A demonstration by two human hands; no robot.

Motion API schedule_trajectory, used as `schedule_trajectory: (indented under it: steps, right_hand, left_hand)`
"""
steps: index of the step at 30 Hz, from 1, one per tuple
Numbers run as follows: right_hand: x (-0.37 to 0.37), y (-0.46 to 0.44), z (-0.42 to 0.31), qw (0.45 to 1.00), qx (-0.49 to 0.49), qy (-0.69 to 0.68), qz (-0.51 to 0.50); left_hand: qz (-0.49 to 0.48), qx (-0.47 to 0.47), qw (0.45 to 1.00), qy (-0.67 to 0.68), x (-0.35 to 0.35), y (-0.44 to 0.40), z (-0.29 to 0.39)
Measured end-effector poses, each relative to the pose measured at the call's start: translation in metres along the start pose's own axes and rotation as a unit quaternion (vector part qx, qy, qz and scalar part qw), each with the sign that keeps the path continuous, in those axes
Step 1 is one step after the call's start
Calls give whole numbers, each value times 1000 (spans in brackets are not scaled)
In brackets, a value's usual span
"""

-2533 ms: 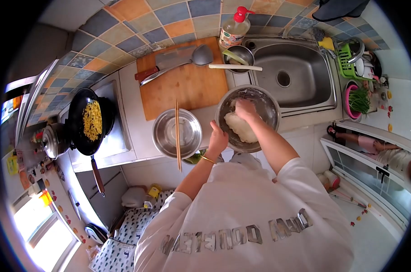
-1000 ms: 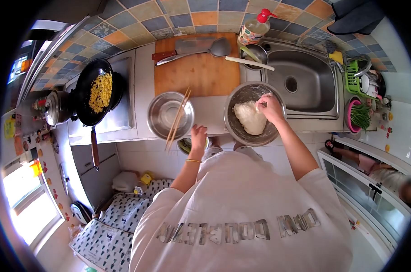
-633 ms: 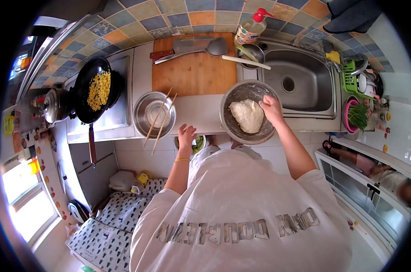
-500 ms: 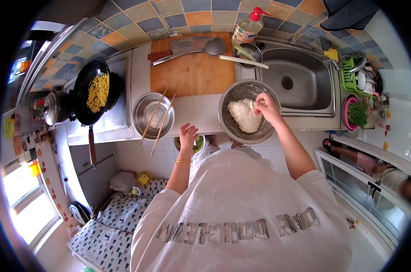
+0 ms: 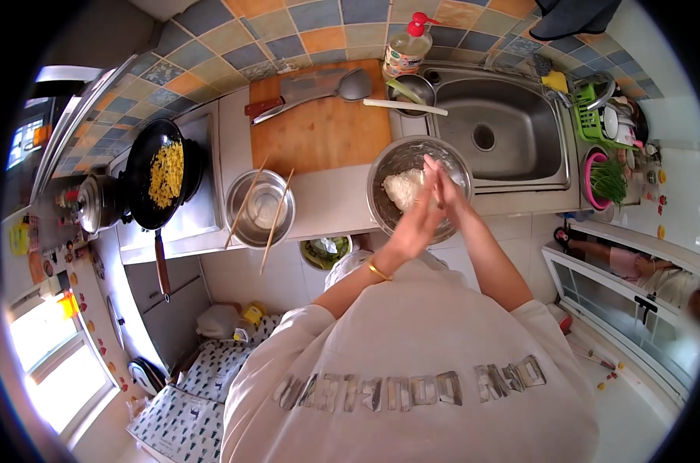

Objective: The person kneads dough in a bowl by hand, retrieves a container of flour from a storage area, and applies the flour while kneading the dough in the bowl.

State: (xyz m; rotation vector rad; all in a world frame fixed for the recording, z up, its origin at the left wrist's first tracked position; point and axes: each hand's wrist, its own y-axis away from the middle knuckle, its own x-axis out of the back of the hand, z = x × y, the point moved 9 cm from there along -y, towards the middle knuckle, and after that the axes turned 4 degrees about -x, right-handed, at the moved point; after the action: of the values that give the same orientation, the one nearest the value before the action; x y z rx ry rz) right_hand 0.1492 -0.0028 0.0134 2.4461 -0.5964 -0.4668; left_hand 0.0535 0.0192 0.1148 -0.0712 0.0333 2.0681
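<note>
Over the right side of a steel mixing bowl [image 5: 378, 202], my left hand [image 5: 419, 222] and my right hand [image 5: 446, 191] meet palm to palm, fingers stretched out. Nothing shows between them. Pale dough [image 5: 401, 190] lies in the bowl, partly hidden behind my hands. To the left stands an empty-looking steel bowl [image 5: 263, 210], with two chopsticks [image 5: 277, 221] resting apart across its rim.
A cutting board [image 5: 319, 137] bears a cleaver and a ladle [image 5: 355, 85]. Left is a wok [image 5: 165, 174] with yellow food; right, a sink [image 5: 504, 131] and a pink bowl of greens [image 5: 608, 180]. Another person [image 5: 666, 282] is beyond the door at right.
The left bowl with the chopsticks has shifted left and the chopsticks have spread apart. My left hand has come from beside that bowl to meet my right hand over the dough bowl.
</note>
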Motion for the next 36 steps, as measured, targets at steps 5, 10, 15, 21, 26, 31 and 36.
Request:
schedule_trajectory:
  steps: [5, 10, 15, 21, 26, 31, 36]
  right_hand:
    - [-19, 28, -9, 985, -44, -164, 20]
    - [-28, 42, -24, 994, 74, -82, -14]
    - [-18, 43, 1, 994, 103, -27, 0]
    - [-15, 60, -18, 979, 185, -33, 82]
    - [-6, 61, -4, 980, 138, -92, 113]
    - [-16, 64, -10, 984, 86, 106, 112]
    - [-26, 97, -56, 922, 264, 238, 150]
  left_hand:
    - [-91, 123, 950, -271, -18, -6, -110]
    - [10, 279, 960, 3, 17, 9, -128]
    - [94, 234, 881, 401, 11, -10, -58]
    - [61, 285, 891, 348, 22, 3, -86]
    - [8, 292, 906, 307, 17, 5, -83]
    - [-114, 230, 956, 139, 11, 15, -66]
    - [-22, 343, 917, 200, 20, 16, -75]
